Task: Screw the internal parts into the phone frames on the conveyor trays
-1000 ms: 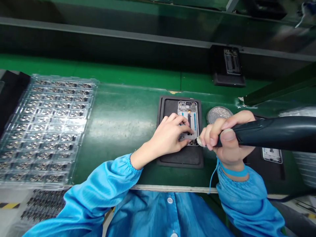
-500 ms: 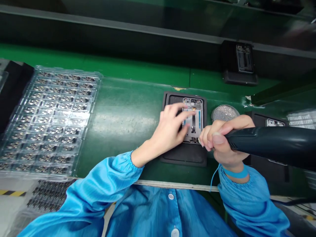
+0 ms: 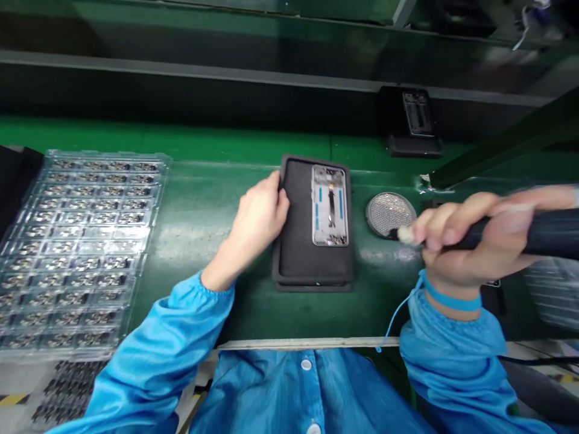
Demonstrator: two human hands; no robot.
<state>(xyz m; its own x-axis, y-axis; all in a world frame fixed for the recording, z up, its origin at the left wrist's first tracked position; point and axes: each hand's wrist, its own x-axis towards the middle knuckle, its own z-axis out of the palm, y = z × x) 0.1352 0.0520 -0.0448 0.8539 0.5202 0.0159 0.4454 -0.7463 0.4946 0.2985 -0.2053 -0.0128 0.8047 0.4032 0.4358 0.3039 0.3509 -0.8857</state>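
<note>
My left hand (image 3: pixel 259 216) grips the left edge of a black foam tray (image 3: pixel 296 259), thumb on the rim. Inside that tray, toward its right side, lies an opened phone housing (image 3: pixel 323 226) with blue strips and a dark flex cable in its middle. My right hand (image 3: pixel 470 235), slightly blurred, is closed around a black electric screwdriver (image 3: pixel 549 234). The screwdriver's tip end reaches the lower right edge of a round dish (image 3: pixel 389 212) full of tiny bright screws. Whether a screw sits on the tip is too small to tell.
On the left stands a clear plastic tray (image 3: pixel 156 226) with rows of small circuit parts. Another phone housing (image 3: pixel 418 113) rests on a black tray at the back right. A green post (image 3: pixel 502 144) rises behind the screw dish. Clear trays (image 3: pixel 554 289) stand at far right.
My left hand has gone from over the phone housing to the tray's left edge. My right hand has carried the screwdriver from the housing's lower right corner to the screw dish. The view has shifted.
</note>
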